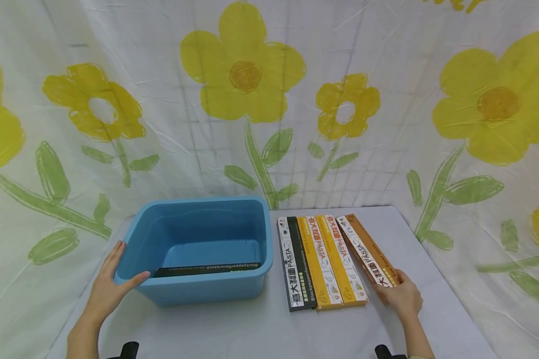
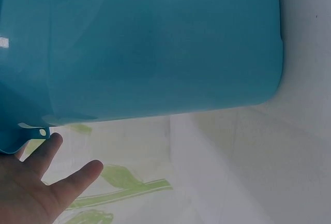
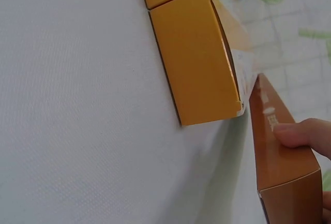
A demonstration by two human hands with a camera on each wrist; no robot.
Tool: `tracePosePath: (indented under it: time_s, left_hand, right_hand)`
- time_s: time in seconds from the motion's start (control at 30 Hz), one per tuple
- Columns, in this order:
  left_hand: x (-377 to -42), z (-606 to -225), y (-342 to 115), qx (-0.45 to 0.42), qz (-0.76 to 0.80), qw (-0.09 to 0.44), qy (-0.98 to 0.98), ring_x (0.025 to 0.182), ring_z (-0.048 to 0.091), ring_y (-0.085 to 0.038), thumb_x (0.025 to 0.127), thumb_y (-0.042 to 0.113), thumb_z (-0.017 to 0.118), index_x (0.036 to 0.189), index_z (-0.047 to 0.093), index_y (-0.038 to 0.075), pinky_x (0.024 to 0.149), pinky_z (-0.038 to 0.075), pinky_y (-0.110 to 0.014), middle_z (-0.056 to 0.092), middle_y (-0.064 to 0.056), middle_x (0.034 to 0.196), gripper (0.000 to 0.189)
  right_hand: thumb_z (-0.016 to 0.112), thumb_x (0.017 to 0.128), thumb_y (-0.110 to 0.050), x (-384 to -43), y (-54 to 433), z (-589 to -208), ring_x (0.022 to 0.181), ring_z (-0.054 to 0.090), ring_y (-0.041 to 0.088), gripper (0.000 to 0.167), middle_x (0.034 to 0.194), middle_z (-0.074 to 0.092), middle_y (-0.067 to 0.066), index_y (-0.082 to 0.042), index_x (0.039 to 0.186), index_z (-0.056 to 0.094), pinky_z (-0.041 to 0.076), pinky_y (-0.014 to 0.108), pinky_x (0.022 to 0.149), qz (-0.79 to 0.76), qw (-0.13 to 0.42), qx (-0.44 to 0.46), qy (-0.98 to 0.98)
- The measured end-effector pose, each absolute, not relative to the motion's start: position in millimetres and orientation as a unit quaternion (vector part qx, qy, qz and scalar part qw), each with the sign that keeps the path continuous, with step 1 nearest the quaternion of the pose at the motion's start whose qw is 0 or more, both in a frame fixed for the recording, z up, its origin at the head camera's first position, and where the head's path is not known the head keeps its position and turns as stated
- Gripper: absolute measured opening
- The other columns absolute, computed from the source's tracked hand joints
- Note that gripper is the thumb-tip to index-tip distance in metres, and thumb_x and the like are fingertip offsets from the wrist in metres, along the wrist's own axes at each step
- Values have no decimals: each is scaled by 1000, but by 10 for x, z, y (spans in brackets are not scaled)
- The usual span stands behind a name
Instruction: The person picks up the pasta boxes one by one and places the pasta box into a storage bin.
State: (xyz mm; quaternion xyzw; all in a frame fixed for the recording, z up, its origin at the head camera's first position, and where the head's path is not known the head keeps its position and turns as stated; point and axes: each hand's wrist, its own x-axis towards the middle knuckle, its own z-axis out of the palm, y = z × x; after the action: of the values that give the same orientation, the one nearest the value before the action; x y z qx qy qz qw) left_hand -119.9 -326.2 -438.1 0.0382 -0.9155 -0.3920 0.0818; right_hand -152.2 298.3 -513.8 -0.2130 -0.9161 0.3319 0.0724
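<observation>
My left hand (image 1: 106, 294) rests at the near left corner of a blue plastic bin (image 1: 197, 286), fingers and thumb spread straight against its rim. In the left wrist view, fingertips touch the rim of the bin (image 2: 155, 48). My right hand (image 1: 403, 295) grips the near end of a brown pasta box (image 1: 373, 249), the thumb (image 3: 297, 133) pressed on one side. This brown box (image 3: 282, 157) is tilted and apart from the yellow pasta box (image 1: 346, 264) to its left. A black pasta box (image 1: 206, 269) lies inside the bin along its near wall.
Left of the brown box, another yellow pasta box (image 1: 321, 264) and a black pasta box (image 1: 298, 264) lie side by side on the white table (image 1: 260, 329). A flower-printed curtain (image 1: 161, 124) hangs behind the table and along its sides.
</observation>
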Motion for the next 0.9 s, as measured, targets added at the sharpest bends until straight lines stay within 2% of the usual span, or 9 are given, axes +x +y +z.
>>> tracePosePath:
  time_s: [0.3, 0.9]
  left_hand:
    - [-1196, -4399, -3270, 38, -393, 86, -915, 143, -1, -51, 89, 39, 67, 156, 4, 8, 98, 9, -81, 0, -21, 161, 97]
    - [-1216, -4387, -3278, 39, -393, 77, -915, 143, -2, -51, 90, 40, 66, 156, 2, 8, 98, 9, -81, -2, -20, 161, 97]
  right_hand:
    - [80, 71, -21, -1513, 2983, -5062, 106, 53, 49, 79, 127, 50, 39, 11, 134, 45, 40, 55, 82, 345, 77, -231, -907]
    - [84, 71, -23, -1472, 2949, -4867, 107, 52, 48, 82, 128, 50, 38, 8, 137, 45, 37, 55, 85, 365, 86, -241, -895]
